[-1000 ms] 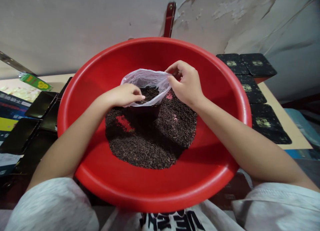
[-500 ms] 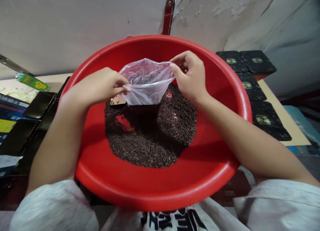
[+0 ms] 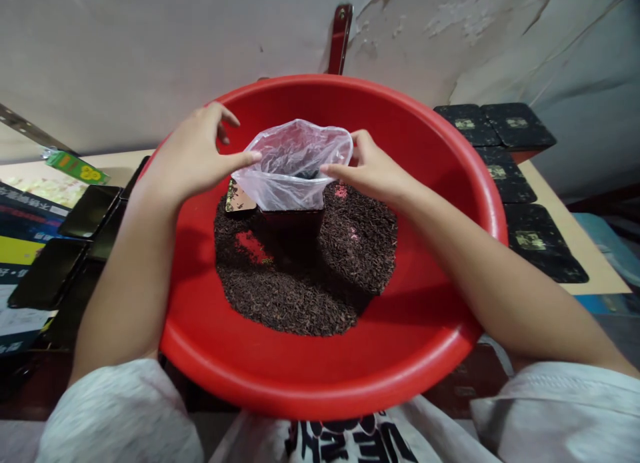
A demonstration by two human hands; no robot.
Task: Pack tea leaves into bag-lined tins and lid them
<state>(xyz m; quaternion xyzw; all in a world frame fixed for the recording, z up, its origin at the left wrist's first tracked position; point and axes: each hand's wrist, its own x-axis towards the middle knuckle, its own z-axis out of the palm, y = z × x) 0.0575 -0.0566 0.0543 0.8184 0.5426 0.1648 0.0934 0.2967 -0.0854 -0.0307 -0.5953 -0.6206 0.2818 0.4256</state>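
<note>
A clear plastic bag (image 3: 293,193) stands with its mouth spread wide, lining a dark box (image 3: 295,221) that sits among loose dark tea leaves (image 3: 295,306). My left hand (image 3: 197,149) is at the bag's left side, fingers apart and raised, the thumb tip at the rim. At the right side, my right hand (image 3: 373,166) has the rim between thumb and fingers. The tin lid (image 3: 241,197), with a pale inner face, leans against the box's left side. What lies deep inside the bag is hard to make out.
A large red basin (image 3: 280,376) surrounds the box and leaves. Black tins (image 3: 50,269) lie open-side up on the left, near a green packet (image 3: 77,167). Several closed black tins (image 3: 540,239) stand on the right tabletop. A wall rises behind, with a dark red bracket (image 3: 341,39).
My left hand has let go of the bag's left rim and opened upward. My right hand has shifted down along the right rim, its thumb now at the front edge.
</note>
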